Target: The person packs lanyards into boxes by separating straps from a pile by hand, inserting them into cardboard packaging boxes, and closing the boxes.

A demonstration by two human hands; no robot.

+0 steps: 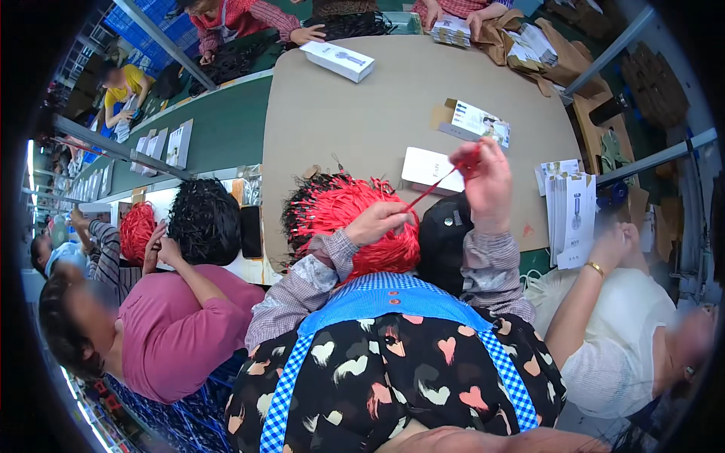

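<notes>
A large bundle of red cords (343,204), with black ones along its left edge, lies right in front of me. Over its right side, my left hand (381,223) is closed in a pinch on a red cord (433,186). The cord runs taut up to my right hand (487,177), raised higher and to the right, with its fingers closed on a gathered part of the cord. Behind the right hand a white box (424,166) lies on the table, partly covered. A black object (442,238) with a small white spot sits beside the red bundle, below my right hand.
The brown tabletop (325,113) also carries an opened box (479,121) and a white carton (337,60). Upright flat boxes (570,211) stand at right. Co-workers sit close on both sides; a black cord bundle (204,220) and a dark phone (251,232) lie left.
</notes>
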